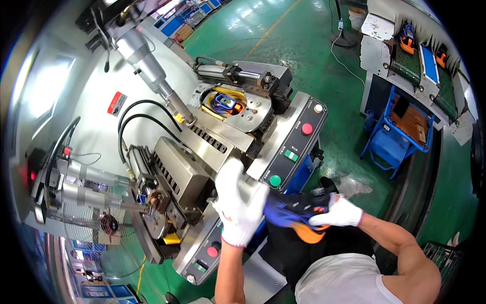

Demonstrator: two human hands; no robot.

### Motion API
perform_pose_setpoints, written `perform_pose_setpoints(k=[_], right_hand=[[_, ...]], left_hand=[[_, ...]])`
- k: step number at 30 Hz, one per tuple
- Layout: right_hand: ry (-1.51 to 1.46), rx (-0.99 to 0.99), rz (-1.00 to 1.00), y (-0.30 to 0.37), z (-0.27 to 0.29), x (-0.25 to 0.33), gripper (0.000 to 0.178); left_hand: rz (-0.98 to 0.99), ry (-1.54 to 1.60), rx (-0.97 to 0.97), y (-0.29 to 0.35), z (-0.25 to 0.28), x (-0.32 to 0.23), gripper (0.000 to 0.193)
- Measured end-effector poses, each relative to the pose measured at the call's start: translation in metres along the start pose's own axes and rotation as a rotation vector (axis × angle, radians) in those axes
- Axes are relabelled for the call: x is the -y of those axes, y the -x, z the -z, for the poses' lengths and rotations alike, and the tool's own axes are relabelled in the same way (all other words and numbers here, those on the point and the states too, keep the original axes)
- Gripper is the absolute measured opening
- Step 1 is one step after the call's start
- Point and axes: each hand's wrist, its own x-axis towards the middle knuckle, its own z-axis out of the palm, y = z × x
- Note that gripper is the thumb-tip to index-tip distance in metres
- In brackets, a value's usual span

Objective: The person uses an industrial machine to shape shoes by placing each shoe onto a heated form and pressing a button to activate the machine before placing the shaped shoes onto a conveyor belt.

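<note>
My right hand, in a white knitted glove, grips a blue, black and orange sports shoe at one end, above my lap. Motion smears the shoe's front part. My left hand, also white-gloved, is raised over the front of a metal press machine, between its two control panels. Its fingers are stretched out and somewhat blurred, with nothing seen in them. A second blue and orange shoe sits in the machine's far station, inside a yellow-lined holder.
The far control panel carries red and green buttons; the near panel has a red one. Hoses and cylinders crowd the machine's left side. At right stand a blue cart and a conveyor with shoes. A fan stands at lower left.
</note>
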Motion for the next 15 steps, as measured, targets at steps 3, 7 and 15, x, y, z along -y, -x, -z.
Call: perform_pose_setpoints(k=[3,7,15], right_hand=[[-0.531,-0.314,0.055,0.013,0.029,-0.047,0.056],[-0.752,-0.499,-0.031,0.021,0.036,-0.118,0.065],[-0.993,-0.569,-0.289,0.006,0.032,-0.172,0.073]], left_hand=[[0.15,-0.064,0.039,-0.08,-0.068,0.083,0.067],[0.48,0.024,0.024,-0.174,-0.132,0.173,0.074],[0.576,-0.045,-0.02,-0.256,-0.221,0.303,0.041]])
